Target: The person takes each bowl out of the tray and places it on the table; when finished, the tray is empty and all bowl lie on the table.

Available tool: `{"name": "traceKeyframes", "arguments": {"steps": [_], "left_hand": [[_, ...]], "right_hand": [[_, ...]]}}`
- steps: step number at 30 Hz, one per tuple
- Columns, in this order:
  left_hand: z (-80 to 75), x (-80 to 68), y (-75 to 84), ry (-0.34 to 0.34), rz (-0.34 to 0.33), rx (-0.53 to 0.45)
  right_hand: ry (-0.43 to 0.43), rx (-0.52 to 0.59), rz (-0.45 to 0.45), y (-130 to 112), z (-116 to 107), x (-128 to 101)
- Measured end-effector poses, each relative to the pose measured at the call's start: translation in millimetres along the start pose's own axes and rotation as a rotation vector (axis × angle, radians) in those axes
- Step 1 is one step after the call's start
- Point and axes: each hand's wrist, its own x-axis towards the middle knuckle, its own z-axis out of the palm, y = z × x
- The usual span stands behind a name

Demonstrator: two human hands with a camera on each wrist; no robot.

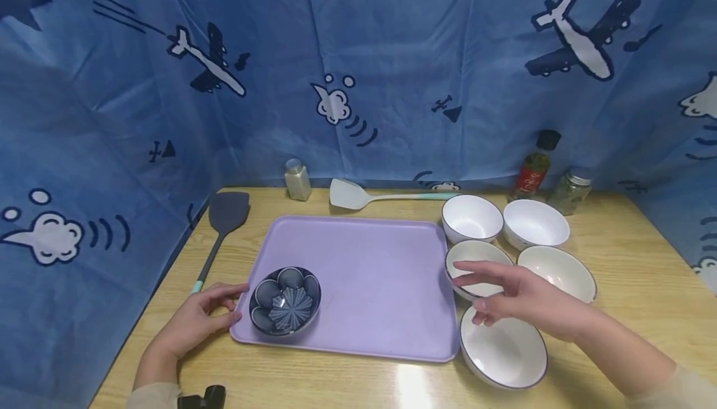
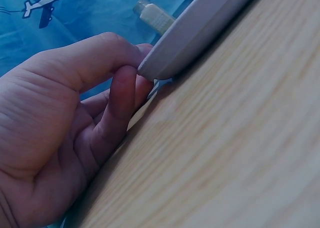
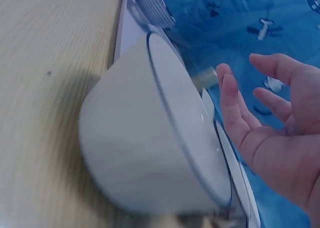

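On a purple tray (image 1: pixel 370 284), toward its left side, stands a dark blue bowl (image 1: pixel 290 302) with a petal pattern inside. My left hand (image 1: pixel 197 322) holds the tray's left edge; in the left wrist view, the thumb and index finger of that hand (image 2: pixel 75 113) meet at the tray rim (image 2: pixel 195 35). My right hand (image 1: pixel 518 297) hovers above the white bowls right of the tray, fingers spread and holding nothing. Below it are a near white bowl (image 1: pixel 506 359) and another white bowl (image 1: pixel 467 253). The right wrist view shows the hand (image 3: pixel 280 123) beside a bowl's outer wall (image 3: pixel 135 133).
More white bowls (image 1: pixel 534 222) stand behind at the right. A dark spatula (image 1: pixel 228 213) lies left of the tray, a white spatula (image 1: pixel 350 195) behind it. A small jar (image 1: pixel 297 180), a red-labelled bottle (image 1: pixel 532 172) and a spice jar (image 1: pixel 570 192) stand by the blue curtain (image 1: pixel 269 116).
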Motion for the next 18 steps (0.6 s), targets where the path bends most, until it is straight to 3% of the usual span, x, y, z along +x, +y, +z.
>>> {"name": "traceKeyframes", "arguments": {"steps": [6, 18], "left_hand": [[-3.0, 1.6, 2.0, 0.000, -0.016, 0.021], [-0.9, 0.6, 3.9, -0.012, -0.062, 0.021]], "right_hand": [[0.004, -0.017, 0.042, -15, 16, 33], [-0.041, 0.105, 0.101, -22, 51, 96]]}}
